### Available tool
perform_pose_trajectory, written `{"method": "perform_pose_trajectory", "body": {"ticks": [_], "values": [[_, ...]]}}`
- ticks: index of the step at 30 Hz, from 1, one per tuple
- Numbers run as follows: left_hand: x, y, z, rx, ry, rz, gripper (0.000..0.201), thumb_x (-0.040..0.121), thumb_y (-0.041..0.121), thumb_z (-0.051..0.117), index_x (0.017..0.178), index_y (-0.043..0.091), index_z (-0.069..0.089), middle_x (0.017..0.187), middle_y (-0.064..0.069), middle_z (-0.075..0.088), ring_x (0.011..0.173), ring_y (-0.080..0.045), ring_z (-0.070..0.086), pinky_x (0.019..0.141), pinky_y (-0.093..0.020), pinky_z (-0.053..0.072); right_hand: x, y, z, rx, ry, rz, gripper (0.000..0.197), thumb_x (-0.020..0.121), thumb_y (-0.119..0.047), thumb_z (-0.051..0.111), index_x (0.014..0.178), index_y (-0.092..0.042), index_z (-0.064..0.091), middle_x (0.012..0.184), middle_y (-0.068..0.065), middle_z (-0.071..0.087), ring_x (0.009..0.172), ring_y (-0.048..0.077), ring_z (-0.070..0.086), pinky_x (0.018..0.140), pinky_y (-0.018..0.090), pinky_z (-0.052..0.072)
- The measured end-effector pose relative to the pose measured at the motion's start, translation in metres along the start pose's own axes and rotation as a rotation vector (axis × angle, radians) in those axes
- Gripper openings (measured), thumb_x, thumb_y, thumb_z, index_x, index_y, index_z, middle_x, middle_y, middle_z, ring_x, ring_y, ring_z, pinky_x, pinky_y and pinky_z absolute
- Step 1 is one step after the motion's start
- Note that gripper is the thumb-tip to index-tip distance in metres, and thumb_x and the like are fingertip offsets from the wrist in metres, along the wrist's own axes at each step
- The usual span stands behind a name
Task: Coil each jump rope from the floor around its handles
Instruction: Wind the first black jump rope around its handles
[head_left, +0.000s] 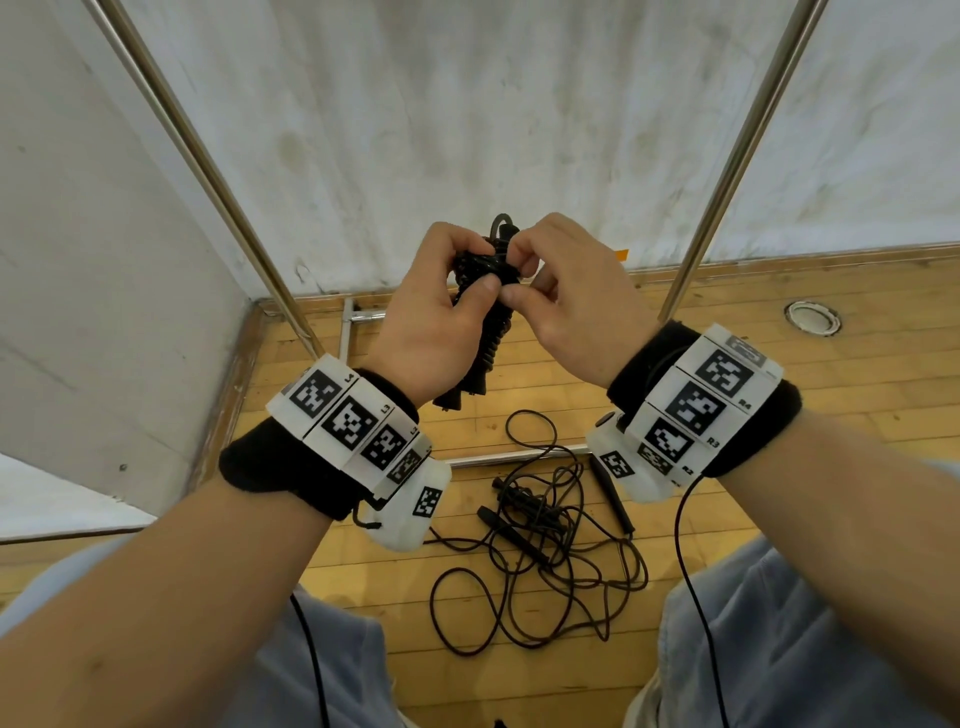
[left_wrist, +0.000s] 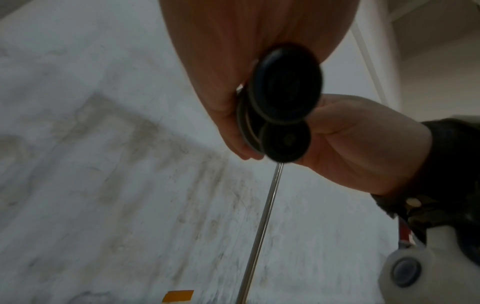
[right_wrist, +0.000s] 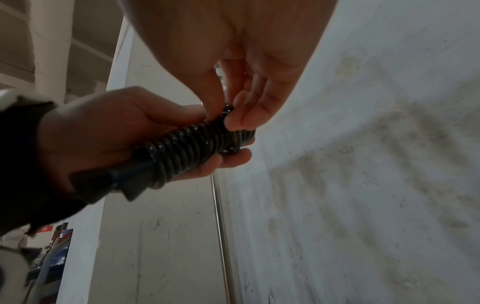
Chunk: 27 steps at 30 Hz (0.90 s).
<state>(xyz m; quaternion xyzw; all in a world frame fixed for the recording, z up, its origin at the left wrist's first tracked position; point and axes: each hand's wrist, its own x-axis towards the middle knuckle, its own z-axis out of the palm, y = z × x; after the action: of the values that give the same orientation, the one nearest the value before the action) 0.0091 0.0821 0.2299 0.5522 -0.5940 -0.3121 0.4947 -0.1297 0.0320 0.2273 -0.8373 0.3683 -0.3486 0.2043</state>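
Observation:
A black jump rope (head_left: 488, 332) is wound in tight coils round its two handles, held up in front of me. My left hand (head_left: 441, 312) grips the bundle, thumb pressed on the coils. My right hand (head_left: 550, 291) pinches the rope's top end against the coils (right_wrist: 194, 148). A small loop of rope (head_left: 503, 223) sticks up above the fingers. In the left wrist view the two round handle ends (left_wrist: 283, 107) face the camera, my left hand (left_wrist: 233, 92) round them. Loose black jump ropes (head_left: 540, 540) with handles lie tangled on the floor below.
The floor (head_left: 779, 467) is wooden boards. Two slanting metal poles (head_left: 208, 171) (head_left: 737, 161) stand either side of my hands, on a metal base rail (head_left: 509, 457). Pale stained walls (head_left: 467, 104) close the corner ahead. A round floor fitting (head_left: 811, 318) sits at the right.

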Motion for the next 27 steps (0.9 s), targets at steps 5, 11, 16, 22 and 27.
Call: {"method": "perform_pose_trajectory", "body": {"ticks": [5,11,16,22,27], "values": [[0.0003,0.0061,-0.0044,-0.100,-0.039,-0.020,0.025,0.085,0.015,0.051,0.105,0.028,0.043,0.116,-0.012,0.057,0.090,-0.026,0.064,0.078,-0.046,0.057,0.0019,0.0007,0.0019,0.089,0.031,0.041,0.016,0.086,-0.015,0.061,0.093,-0.021,0.048,0.094,-0.007,0.043,0.064,0.010,0.055,0.060,0.010,0.035],[0.0051,0.0035,-0.0039,-0.099,0.052,-0.019,0.029,0.091,0.006,0.054,0.108,0.026,0.042,0.113,-0.008,0.061,0.082,-0.028,0.067,0.070,-0.052,0.057,0.0011,0.0001,0.0064,0.098,0.091,0.018,0.019,0.087,-0.014,0.057,0.105,-0.017,0.051,0.091,-0.003,0.049,0.074,0.020,0.061,0.068,0.031,0.051],[0.0080,0.0044,-0.0018,-0.104,0.095,-0.028,0.031,0.091,0.004,0.056,0.099,0.029,0.042,0.111,-0.010,0.062,0.086,-0.030,0.068,0.073,-0.051,0.058,0.0019,0.0003,0.0091,0.090,0.175,-0.030,0.022,0.086,-0.014,0.056,0.108,-0.014,0.057,0.091,-0.007,0.044,0.066,0.016,0.059,0.066,0.034,0.054],[0.0048,0.0043,-0.0009,-0.107,0.134,0.005,0.033,0.089,0.000,0.057,0.092,0.029,0.041,0.125,-0.003,0.058,0.102,-0.025,0.065,0.076,-0.044,0.058,0.0018,-0.0012,0.0072,0.080,0.162,-0.026,0.017,0.084,-0.013,0.060,0.101,-0.017,0.060,0.085,-0.015,0.042,0.062,0.012,0.058,0.062,0.019,0.044],[-0.0005,0.0039,0.0028,-0.114,0.171,0.049,0.024,0.089,0.008,0.054,0.089,0.029,0.044,0.135,-0.006,0.052,0.111,-0.018,0.061,0.084,-0.050,0.054,0.0052,-0.0046,0.0029,-0.001,0.136,-0.053,0.009,0.080,-0.015,0.061,0.089,-0.014,0.060,0.075,-0.018,0.038,0.061,-0.002,0.044,0.060,0.015,0.038]]}}
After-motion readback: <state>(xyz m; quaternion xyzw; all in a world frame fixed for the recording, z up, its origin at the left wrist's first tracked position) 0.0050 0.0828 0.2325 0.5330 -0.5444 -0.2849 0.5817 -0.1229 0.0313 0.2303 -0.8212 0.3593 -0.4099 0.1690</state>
